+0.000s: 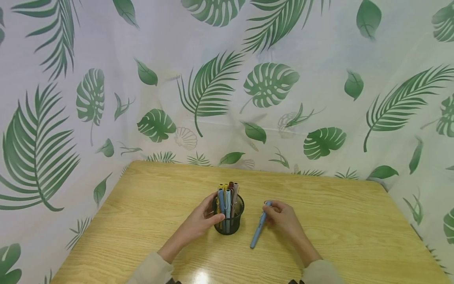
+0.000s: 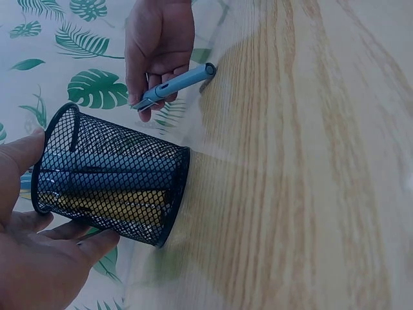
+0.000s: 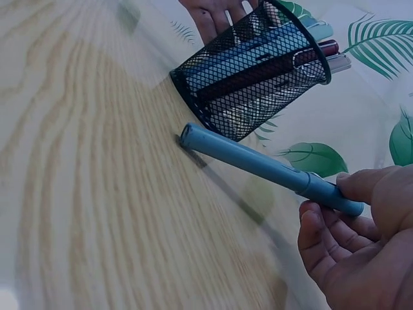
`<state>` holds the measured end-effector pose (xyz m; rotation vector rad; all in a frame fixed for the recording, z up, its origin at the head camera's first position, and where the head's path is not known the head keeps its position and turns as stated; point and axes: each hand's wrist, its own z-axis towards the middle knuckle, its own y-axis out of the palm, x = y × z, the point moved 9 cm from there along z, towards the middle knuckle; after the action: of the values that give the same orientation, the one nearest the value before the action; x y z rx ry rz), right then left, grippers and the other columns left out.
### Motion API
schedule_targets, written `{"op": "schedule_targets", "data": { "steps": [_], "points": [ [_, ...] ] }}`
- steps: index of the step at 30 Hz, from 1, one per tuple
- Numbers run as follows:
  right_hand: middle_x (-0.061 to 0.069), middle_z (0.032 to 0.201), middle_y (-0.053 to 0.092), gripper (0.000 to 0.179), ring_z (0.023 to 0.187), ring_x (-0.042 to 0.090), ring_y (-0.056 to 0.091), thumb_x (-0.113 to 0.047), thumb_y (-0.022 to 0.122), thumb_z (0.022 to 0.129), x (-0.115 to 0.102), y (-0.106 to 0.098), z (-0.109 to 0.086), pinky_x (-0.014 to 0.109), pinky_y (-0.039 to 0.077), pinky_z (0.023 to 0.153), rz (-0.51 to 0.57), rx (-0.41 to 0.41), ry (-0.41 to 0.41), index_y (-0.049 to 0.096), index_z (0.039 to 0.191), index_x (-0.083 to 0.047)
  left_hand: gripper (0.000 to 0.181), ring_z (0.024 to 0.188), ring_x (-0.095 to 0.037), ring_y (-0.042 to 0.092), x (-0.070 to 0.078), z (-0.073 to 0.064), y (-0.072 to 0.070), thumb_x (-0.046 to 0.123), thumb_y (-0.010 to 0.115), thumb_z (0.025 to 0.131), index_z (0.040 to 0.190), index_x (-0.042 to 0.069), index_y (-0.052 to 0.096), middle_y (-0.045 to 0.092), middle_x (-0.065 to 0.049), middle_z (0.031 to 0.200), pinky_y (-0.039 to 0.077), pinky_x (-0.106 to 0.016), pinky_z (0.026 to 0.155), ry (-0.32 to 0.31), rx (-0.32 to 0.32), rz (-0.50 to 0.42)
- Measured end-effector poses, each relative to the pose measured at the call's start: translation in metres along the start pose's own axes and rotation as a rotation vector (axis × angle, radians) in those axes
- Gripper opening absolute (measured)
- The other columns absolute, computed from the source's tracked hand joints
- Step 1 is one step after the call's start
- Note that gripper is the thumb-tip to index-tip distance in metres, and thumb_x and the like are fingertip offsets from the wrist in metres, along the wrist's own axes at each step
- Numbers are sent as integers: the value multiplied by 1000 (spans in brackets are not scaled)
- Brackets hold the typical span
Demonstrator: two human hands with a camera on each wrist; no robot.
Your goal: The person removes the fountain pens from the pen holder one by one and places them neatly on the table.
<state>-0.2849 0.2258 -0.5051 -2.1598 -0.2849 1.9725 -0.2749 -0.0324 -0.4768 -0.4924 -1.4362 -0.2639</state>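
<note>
A black mesh pen cup (image 1: 237,223) stands upright on the wooden table, with several capped pens (image 1: 228,201) in it: blue, light blue, yellow, dark red and greyish. My left hand (image 1: 201,217) grips the cup from its left side, thumb across the front near the rim. To the right of the cup, my right hand (image 1: 283,217) pinches a blue pen (image 1: 260,228) by its clip end between thumb and fingers. The pen slants down toward the front left, its free end close over the table. In the right wrist view the blue pen (image 3: 251,161) casts a shadow on the wood.
The wooden table (image 1: 354,228) reaches back to a white cloth (image 1: 220,142) printed with green leaves, which hangs behind it and along both sides. A bright light reflection lies at the table's front, below the cup.
</note>
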Motion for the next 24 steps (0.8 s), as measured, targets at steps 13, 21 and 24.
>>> {"op": "schedule_targets", "data": {
  "steps": [13, 21, 24],
  "points": [
    [9, 81, 70, 40, 66, 19, 63, -12, 66, 102, -1, 13, 5, 28, 55, 57, 0, -14, 10, 59, 132, 13, 76, 147, -46, 35, -2, 1, 0, 19, 65, 104, 164, 5, 20, 33, -27, 161, 30, -57, 119, 1, 6, 11],
    [7, 84, 71, 45, 67, 18, 62, -14, 67, 102, 5, 16, 9, 27, 53, 55, -3, -15, 19, 56, 136, 14, 78, 147, -45, 36, -5, 1, 0, 21, 66, 103, 165, 7, 20, 35, -26, 161, 30, -55, 119, -6, 15, 22],
    [8, 82, 70, 44, 67, 18, 62, -13, 67, 102, 5, 16, 9, 25, 51, 54, -7, -8, 20, 57, 135, 14, 78, 146, -45, 36, -4, 0, 0, 20, 66, 103, 165, 6, 20, 35, -26, 161, 30, -56, 119, -1, 14, 26]
  ]
}}
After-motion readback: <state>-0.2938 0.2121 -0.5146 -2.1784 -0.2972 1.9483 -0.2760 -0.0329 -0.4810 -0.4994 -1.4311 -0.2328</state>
